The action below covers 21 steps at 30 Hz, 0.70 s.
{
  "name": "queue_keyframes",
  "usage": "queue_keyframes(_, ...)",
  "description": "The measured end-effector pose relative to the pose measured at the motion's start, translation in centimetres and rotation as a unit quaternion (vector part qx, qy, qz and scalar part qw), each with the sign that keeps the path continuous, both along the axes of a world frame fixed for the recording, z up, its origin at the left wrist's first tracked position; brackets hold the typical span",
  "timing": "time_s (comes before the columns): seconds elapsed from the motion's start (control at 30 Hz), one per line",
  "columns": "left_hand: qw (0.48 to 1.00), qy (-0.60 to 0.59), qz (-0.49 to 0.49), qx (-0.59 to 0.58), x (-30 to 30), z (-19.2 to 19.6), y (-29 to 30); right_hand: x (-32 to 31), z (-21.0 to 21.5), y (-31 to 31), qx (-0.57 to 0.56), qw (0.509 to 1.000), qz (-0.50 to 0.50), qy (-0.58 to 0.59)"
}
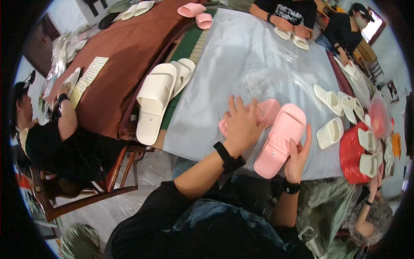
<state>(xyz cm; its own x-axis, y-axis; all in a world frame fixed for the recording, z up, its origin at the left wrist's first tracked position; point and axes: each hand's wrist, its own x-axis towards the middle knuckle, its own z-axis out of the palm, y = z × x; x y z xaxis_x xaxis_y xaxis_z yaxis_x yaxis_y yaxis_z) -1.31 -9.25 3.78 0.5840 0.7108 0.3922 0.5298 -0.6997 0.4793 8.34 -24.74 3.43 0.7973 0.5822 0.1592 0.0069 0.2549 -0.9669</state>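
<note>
My right hand (295, 163) holds a pink slipper (272, 151) by its side, thumb by the strap, one finger sticking up beside it. The slipper is tilted, toe end pointing away from me. A second pink slipper (271, 109) lies on the plastic-covered table (207, 103) just left of it. Above that one my left hand (243, 123) is spread, its fingers apart and covering much of the slipper. Whether the left fingers touch it I cannot tell. Dark bands circle both my wrists.
White slippers (156, 101) stand at the table's left edge. More white slippers (330, 133) and a red wrapped bundle (354, 149) are at the right. Across from me a person (286, 15) handles white slippers. A brown-covered table (116, 64) with another seated person (56, 129) is at left.
</note>
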Motion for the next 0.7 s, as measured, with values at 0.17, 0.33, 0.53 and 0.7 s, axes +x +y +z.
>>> queue_keyframes(0.17, 0.997, 0.036, -0.053, -0.041, -1.7, 1.0, -0.3, 2.3, -3.2, -1.2, 0.004, 0.984, 0.162, -0.072)
queue_keyframes(0.33, 0.948, -0.003, -0.312, -0.06, -2.3, -2.2, 1.6, -3.9, 2.9, -1.7, -0.122, 0.976, 0.017, -0.181)
queue_keyframes(0.53, 0.95, -0.032, -0.295, -0.099, -4.4, -1.2, 3.4, -2.8, 1.6, -1.0, -0.119, 0.958, 0.077, -0.248)
queue_keyframes(0.7, 0.994, -0.018, -0.059, 0.088, -5.3, -1.9, 0.7, -2.3, 1.7, -1.1, -0.108, 0.952, 0.048, -0.284)
